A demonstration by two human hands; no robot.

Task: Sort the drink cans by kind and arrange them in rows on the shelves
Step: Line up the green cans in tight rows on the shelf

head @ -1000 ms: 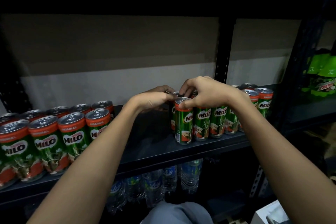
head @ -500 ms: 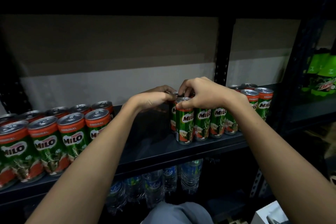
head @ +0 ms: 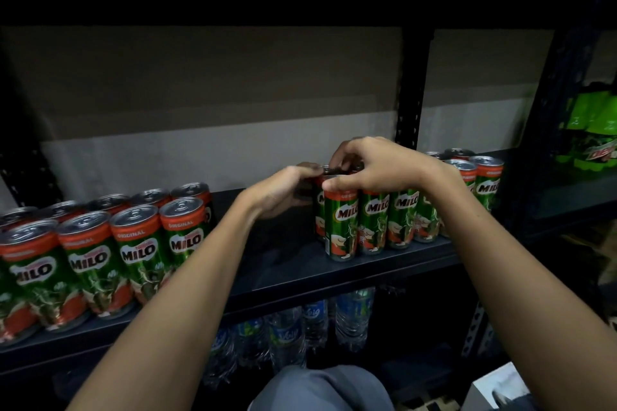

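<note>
Green-and-red Milo cans stand in two groups on a dark shelf (head: 287,264). The left group (head: 110,243) forms two rows. The right group (head: 397,220) is a tight cluster. My right hand (head: 374,167) curls over the tops of the cluster's left cans, thumb on the rim of the front-left can (head: 340,227). My left hand (head: 283,190) wraps its fingers round the left side of a can behind that one; the can itself is mostly hidden.
Between the two can groups lies a gap of bare shelf. Water bottles (head: 300,334) stand on the shelf below. A black upright post (head: 410,103) rises behind the cluster. Green drink packs (head: 594,130) sit on the neighbouring rack at right.
Both hands and the cluster's left cans have shifted slightly right, closing tighter against the other cans. The left group has not moved.
</note>
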